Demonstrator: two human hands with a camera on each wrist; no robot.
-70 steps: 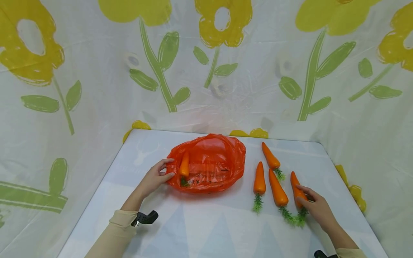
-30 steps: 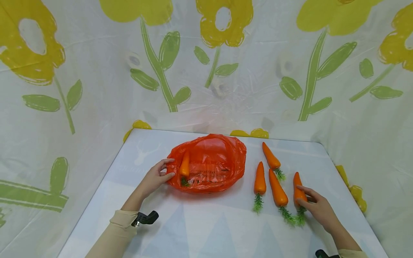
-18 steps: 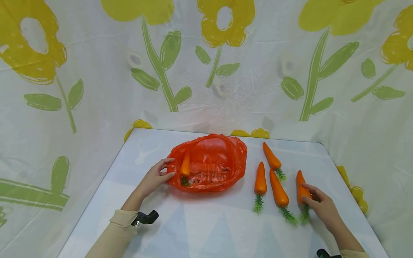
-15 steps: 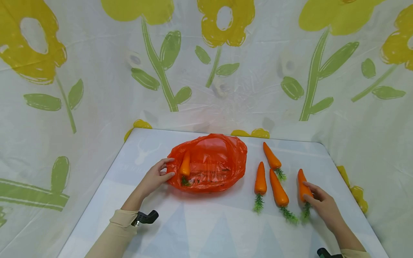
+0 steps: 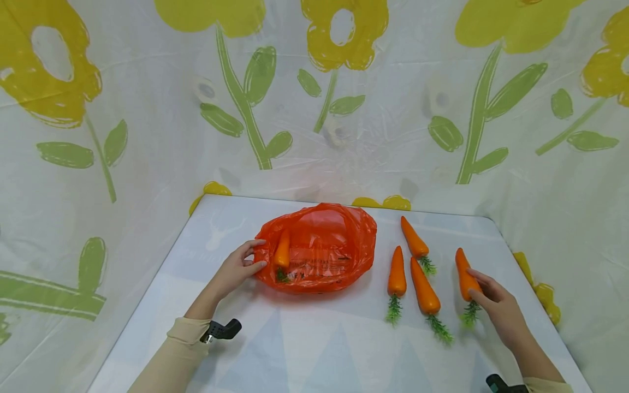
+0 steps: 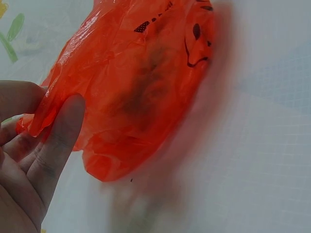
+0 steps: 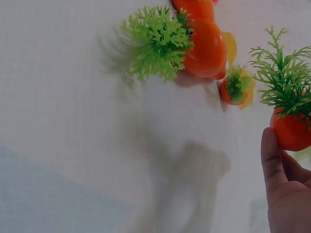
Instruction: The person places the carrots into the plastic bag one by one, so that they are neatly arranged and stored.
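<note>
My right fingers [image 7: 272,162] pinch a tapered, orange, plastic-looking carrot [image 5: 464,277] toward the counter's [image 5: 319,349] right edge, my left fingers [image 6: 63,131] a thin red plastic bag [image 5: 361,248] nearer the far edge, and I fear too light a grip could drop the carrot.

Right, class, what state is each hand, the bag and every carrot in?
Left hand, pinching the edge of the red bag
Right hand, gripping the rightmost carrot
Red bag, mouth open
Rightmost carrot, gripped, seemingly lifted
Bagged carrot, lying inside the bag
Left loose carrot, lying on the table
Middle loose carrot, lying on the table
Far loose carrot, lying on the table
</note>
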